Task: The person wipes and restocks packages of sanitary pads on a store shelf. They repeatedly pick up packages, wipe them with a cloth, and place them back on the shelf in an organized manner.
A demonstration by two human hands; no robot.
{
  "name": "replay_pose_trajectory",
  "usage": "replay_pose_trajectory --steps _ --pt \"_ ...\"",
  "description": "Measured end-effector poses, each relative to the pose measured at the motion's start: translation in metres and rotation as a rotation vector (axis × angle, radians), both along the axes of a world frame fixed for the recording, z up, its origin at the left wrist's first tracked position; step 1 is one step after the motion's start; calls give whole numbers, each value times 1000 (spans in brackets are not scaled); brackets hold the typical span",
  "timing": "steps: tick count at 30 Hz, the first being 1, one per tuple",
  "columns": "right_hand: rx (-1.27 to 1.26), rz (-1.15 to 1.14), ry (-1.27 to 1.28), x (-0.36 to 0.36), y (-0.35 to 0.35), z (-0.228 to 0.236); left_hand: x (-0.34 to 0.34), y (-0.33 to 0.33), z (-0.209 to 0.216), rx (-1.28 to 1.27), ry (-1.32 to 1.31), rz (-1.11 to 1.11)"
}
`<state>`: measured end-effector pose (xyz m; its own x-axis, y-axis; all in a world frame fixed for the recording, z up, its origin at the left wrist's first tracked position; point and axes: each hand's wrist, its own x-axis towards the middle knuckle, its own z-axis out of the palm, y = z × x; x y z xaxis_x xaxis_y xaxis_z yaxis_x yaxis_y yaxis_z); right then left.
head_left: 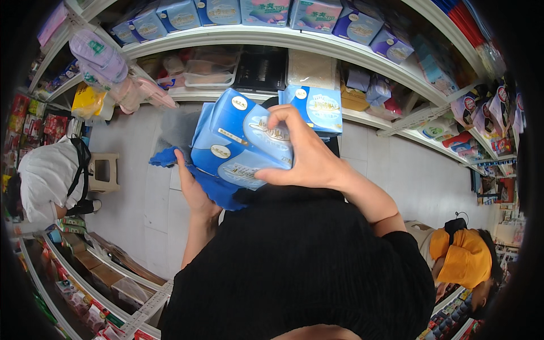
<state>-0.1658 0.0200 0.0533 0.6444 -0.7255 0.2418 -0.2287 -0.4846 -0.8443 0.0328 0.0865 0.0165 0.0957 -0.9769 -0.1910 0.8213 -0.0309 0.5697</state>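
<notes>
My right hand (309, 153) is closed around a pair of blue sanitary pad packs (229, 133), stacked one against the other and tilted in front of my chest. Its thumb presses the lower pack and its fingers curl over the upper one. On the left of the packs, my left hand (195, 192) holds a scalloped blue cloth (224, 192) against their underside; part of the cloth hangs past the fingers. Another light blue pack (316, 107) stands beyond my right hand, near the lower shelf; what supports it is partly hidden.
A white shelf (215, 38) ahead carries a row of similar packs. Clear plastic bins (209, 67) and a black box (262, 69) sit below. A person in white (48, 175) bends near a beige stool (105, 171) at left; another in orange (467, 258) is at right.
</notes>
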Motion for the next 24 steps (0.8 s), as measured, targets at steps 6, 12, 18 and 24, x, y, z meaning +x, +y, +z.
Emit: replay_pose_trajectory --steps 6,12,18,24 --pt "13 100 -36 16 -14 10 -2 -4 -7 -33 113 -4" --pt "-26 193 -391 50 -13 -3 11 16 -94 -8 -126 -125" --pt "-102 297 -109 37 -16 -6 11 30 -74 116 84 -172" --pt "-154 44 -116 -39 -19 14 4 12 -22 245 36 -80"
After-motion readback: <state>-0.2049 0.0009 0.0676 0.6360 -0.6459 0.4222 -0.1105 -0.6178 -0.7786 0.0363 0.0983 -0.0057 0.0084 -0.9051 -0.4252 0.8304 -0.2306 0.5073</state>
